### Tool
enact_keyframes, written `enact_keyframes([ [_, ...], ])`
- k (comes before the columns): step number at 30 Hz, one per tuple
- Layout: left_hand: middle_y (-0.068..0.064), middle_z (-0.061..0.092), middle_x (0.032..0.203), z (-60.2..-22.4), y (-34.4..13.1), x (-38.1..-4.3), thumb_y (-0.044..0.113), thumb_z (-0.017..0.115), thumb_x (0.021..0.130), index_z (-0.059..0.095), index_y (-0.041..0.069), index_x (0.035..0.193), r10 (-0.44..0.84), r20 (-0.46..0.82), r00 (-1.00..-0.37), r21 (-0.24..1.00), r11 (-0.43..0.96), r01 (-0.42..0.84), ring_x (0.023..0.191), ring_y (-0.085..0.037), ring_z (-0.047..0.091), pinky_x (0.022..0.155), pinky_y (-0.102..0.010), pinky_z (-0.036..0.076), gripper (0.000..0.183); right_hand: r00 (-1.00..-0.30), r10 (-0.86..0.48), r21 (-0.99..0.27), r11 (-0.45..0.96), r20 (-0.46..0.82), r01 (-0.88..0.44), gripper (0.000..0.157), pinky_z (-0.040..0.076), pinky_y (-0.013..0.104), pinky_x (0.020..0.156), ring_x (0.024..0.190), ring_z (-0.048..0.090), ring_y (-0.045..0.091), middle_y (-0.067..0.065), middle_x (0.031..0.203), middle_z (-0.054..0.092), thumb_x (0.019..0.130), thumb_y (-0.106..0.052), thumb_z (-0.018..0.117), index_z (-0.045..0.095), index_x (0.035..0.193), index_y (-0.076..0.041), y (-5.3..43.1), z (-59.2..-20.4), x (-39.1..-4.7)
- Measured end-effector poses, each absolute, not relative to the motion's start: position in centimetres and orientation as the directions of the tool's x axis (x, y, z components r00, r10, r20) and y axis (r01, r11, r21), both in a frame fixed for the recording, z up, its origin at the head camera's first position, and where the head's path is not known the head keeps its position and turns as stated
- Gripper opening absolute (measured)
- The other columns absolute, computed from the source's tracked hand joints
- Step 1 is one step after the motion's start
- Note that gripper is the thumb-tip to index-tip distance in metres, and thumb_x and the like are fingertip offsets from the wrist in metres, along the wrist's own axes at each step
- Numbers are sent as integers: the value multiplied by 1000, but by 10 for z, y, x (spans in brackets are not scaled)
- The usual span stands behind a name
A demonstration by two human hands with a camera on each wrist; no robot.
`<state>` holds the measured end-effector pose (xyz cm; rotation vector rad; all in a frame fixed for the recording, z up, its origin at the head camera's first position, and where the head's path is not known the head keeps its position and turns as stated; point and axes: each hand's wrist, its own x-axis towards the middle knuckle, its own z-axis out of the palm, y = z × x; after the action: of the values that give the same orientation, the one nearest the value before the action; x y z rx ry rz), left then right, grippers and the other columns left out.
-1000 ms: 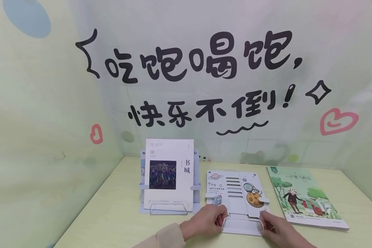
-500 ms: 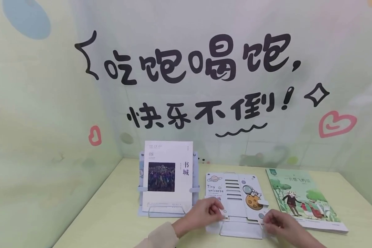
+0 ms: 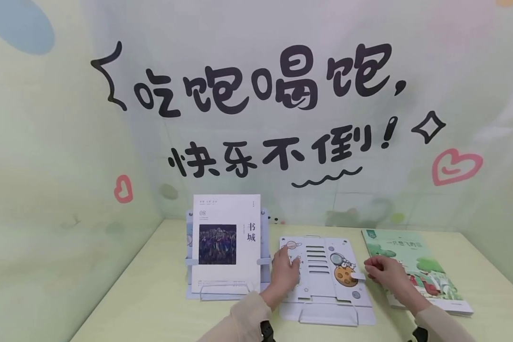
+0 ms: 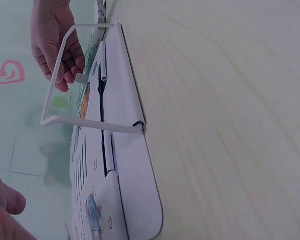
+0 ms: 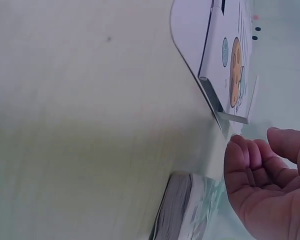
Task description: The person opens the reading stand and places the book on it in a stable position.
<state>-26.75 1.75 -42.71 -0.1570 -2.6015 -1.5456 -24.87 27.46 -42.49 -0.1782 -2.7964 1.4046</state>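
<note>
A white book stand [image 3: 318, 287] printed with planets and an astronaut leans back on the table, with slots down its middle. Its clear-white wire bracket [image 4: 75, 121] juts out at the front, as the left wrist view shows. My left hand [image 3: 284, 274] is at the stand's left side, fingers over the printed panel; whether they touch it cannot be told. Beyond the stand's right edge, my right hand [image 3: 388, 275] hovers by the small side clip [image 3: 357, 276], fingers loosely bent and holding nothing. The left-side clip is hidden behind my left hand.
To the left, a white magazine [image 3: 226, 242] stands on a similar pale blue book stand [image 3: 265, 273]. A green picture book [image 3: 427, 266] lies flat to the right, partly behind my right hand. The printed backdrop [image 3: 248, 118] rises behind the table [image 3: 141, 289].
Both hands have let go of the wire bracket at the front and moved forward along the stand's sides. The left is now on the left panel, the right beside the right clip.
</note>
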Motion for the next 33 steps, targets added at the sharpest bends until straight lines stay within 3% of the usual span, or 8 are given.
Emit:
enact_keyframes([
  [5,-34,27,143,-429,21,-271,7,47,93,26,-15,139,-76,59,-995,889,457,18,132,-48,29,111,-52,23,55,-992,108,-777,619,-63,116,23,53,28,66,75,60,14,13,90,64,92,-4,54,58,107,13,268,-427,-259],
  [11,-35,33,139,-433,22,-275,4,47,93,27,-15,139,-125,4,-992,887,458,-54,131,-46,32,110,-50,26,54,-992,100,-754,646,-75,122,26,51,29,65,74,59,14,13,89,65,90,-5,55,58,108,14,263,-429,-264],
  [22,-34,38,136,-435,24,-275,1,47,91,34,-13,137,-146,11,-989,900,432,-54,127,-45,37,109,-50,28,49,-987,103,-772,615,-123,161,28,52,29,65,74,58,14,18,92,65,89,-2,56,57,110,16,264,-435,-268],
  [33,-28,36,141,-427,31,-277,6,52,91,32,-7,141,-132,47,-990,848,529,-30,129,-45,35,109,-52,28,55,-983,141,-817,550,-116,175,36,50,26,65,76,57,13,18,97,64,89,-4,57,53,120,15,268,-436,-267],
])
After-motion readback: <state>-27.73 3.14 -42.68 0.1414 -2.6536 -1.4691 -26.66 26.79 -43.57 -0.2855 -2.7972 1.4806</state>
